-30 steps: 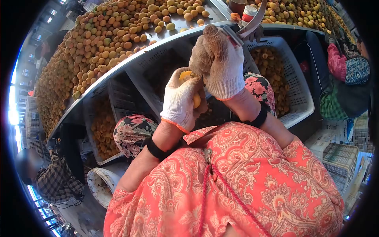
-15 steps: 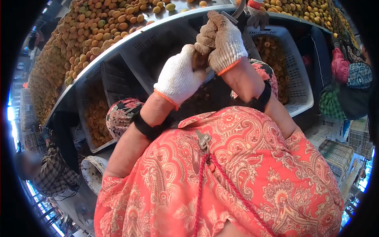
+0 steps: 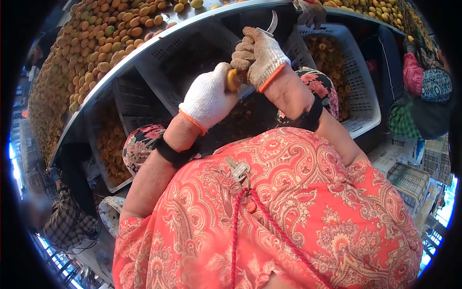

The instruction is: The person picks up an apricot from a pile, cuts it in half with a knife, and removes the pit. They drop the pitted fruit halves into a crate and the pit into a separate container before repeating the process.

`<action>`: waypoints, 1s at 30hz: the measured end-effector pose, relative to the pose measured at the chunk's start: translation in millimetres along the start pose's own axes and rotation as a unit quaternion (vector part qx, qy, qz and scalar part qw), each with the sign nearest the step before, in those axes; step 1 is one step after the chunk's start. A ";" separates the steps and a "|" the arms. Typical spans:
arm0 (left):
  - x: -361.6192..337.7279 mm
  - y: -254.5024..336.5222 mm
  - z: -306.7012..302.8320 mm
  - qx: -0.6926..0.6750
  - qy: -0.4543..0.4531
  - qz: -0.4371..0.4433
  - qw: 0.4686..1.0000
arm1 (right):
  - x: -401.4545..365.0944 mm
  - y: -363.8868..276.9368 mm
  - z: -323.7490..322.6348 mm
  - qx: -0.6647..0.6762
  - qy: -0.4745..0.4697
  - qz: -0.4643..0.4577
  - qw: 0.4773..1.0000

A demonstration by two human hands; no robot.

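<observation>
In a white knit glove, my left hand (image 3: 208, 96) is closed around a yellow-orange apricot (image 3: 233, 81), which shows at the thumb side. My right hand (image 3: 260, 55), in a brown-stained glove, is wrapped round a knife whose curved blade (image 3: 274, 23) points up and away from me. Its handle is hidden in the fist. The lower fingers of the right glove are right at the apricot. Both hands are held close together over a dark crate (image 3: 187, 58) under the edge of the metal table (image 3: 163, 34).
Heaped apricots (image 3: 96, 43) cover the table. Crates of split apricots stand at the right (image 3: 363, 91) and left (image 3: 122, 180). A co-worker's gloved hand (image 3: 310, 13) is at the table edge. A white bucket (image 3: 109, 212) stands at my left, near a person in a checked shirt (image 3: 72, 212).
Both hands have shifted slightly left in view. My right fist has turned, so more of the blade shows. The apricot in my left hand is now more visible.
</observation>
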State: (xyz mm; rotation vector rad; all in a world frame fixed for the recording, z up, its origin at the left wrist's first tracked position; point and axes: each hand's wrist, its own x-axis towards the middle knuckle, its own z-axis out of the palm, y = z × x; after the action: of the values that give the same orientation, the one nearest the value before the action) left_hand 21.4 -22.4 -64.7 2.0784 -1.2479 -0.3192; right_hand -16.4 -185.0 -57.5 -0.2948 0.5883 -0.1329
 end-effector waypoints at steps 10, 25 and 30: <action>-11.2 19.3 -11.3 -0.554 -0.065 -0.265 0.787 | -20.8 8.0 21.7 0.019 -0.011 -0.056 0.998; -23.5 24.3 -30.7 -0.667 -0.035 -0.168 0.725 | -57.6 -3.2 33.5 -0.126 -0.089 -0.323 0.934; -17.3 36.5 -28.8 -0.703 0.109 -0.169 0.682 | -63.8 12.8 20.6 -0.511 -0.082 -0.280 0.809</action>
State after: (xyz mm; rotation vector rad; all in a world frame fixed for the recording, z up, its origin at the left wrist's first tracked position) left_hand 2.8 -6.5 -21.5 0.8479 -0.1458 -0.8325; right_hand -56.9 -154.8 -11.5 -1.5295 0.3333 -0.3516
